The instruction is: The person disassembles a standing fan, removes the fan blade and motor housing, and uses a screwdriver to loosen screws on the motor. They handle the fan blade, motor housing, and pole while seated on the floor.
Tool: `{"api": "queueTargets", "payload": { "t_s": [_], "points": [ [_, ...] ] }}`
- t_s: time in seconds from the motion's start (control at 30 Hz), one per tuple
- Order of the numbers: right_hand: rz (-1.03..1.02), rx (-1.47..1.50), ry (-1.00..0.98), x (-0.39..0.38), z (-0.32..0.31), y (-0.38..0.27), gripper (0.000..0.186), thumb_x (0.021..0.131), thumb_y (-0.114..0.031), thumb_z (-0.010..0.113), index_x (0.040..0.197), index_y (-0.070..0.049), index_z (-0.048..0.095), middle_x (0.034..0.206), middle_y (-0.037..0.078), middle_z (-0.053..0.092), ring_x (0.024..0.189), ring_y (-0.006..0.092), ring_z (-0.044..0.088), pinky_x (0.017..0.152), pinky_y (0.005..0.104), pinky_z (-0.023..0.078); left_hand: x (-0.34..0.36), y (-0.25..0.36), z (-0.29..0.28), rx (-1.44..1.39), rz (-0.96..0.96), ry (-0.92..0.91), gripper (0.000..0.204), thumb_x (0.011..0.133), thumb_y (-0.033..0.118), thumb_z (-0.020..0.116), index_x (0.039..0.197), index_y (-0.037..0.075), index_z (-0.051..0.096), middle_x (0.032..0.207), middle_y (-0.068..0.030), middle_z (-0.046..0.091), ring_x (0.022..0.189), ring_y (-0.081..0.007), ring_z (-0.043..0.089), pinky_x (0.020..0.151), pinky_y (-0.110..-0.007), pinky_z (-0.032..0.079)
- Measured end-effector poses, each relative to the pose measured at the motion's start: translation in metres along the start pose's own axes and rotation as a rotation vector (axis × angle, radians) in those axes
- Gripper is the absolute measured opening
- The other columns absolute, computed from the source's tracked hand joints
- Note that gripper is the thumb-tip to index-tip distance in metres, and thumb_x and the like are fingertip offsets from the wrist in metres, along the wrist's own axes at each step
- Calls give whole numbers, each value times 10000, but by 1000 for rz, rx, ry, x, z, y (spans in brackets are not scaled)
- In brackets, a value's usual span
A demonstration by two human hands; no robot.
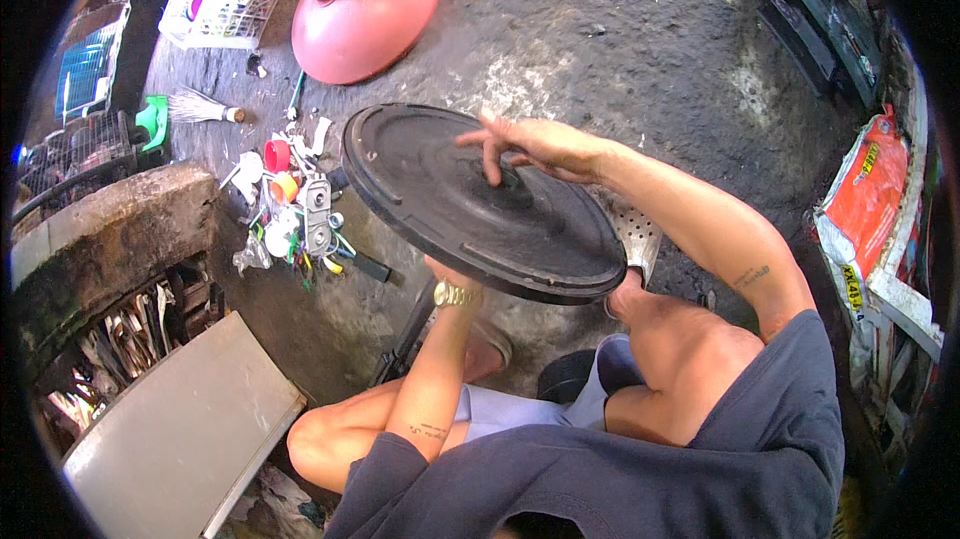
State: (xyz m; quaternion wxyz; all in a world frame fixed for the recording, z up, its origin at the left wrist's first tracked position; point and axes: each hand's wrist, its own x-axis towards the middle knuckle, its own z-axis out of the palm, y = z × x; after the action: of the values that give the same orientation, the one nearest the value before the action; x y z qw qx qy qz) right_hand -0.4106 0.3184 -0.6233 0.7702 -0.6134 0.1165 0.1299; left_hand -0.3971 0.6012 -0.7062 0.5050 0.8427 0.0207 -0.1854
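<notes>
A black disc (430, 204) is tilted before the person's bent knees. Over the disc's middle reaches the right hand (545, 146), fingers spread (whether they touch it is hard to tell). The left hand (445, 271) is at the disc's near edge, mostly hidden beneath, with a gold-coloured watch (453, 294) on its wrist. Left of the disc lies a pile of small parts (315, 211); beyond it are a pink round base (375, 19) and a white basket (220, 4).
</notes>
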Motion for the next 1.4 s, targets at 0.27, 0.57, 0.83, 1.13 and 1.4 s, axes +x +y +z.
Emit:
{"api": "queueTargets", "payload": {
  "t_s": [0.27,0.57,0.83,1.13,1.4],
  "points": [
    [209,-379,59,14,-13,30,774,970,-680,288,945,-56,746,1292,243,587,1296,346,482,1112,422,324,4,-16,0,27,24,-15,300,934,164,570,1139,-47,629,1026,-94,701,896,-176,651,743,-360,514],
    [184,-447,61,11,-8,8,787,967,-676,329,946,6,720,1264,166,632,1198,333,557,1072,403,376,-4,33,10,-268,-170,36,326,938,151,559,1187,-56,596,1099,-109,688,901,-184,655,750,-341,525],
    [139,-419,206,20,-34,7,758,969,-667,340,822,-42,742,1060,202,685,1116,377,604,1013,453,420,14,-80,-20,239,191,-111,266,919,135,573,1093,-49,651,990,-96,718,862,-209,670,751,-360,523],
    [-37,-280,-8,3,-10,-26,683,973,-652,364,1137,-88,713,1233,170,624,1263,283,498,1089,384,339,-9,39,3,-83,-166,12,280,913,137,589,1112,-50,648,1008,-98,720,862,-206,672,745,-368,526],
    [-122,-199,36,0,-14,-24,646,998,-607,372,1004,-64,721,955,110,685,1120,218,579,1029,359,378,-4,42,2,-14,-117,-26,273,920,123,575,1119,-51,642,1017,-92,711,852,-182,664,731,-363,531]
  ]
}}
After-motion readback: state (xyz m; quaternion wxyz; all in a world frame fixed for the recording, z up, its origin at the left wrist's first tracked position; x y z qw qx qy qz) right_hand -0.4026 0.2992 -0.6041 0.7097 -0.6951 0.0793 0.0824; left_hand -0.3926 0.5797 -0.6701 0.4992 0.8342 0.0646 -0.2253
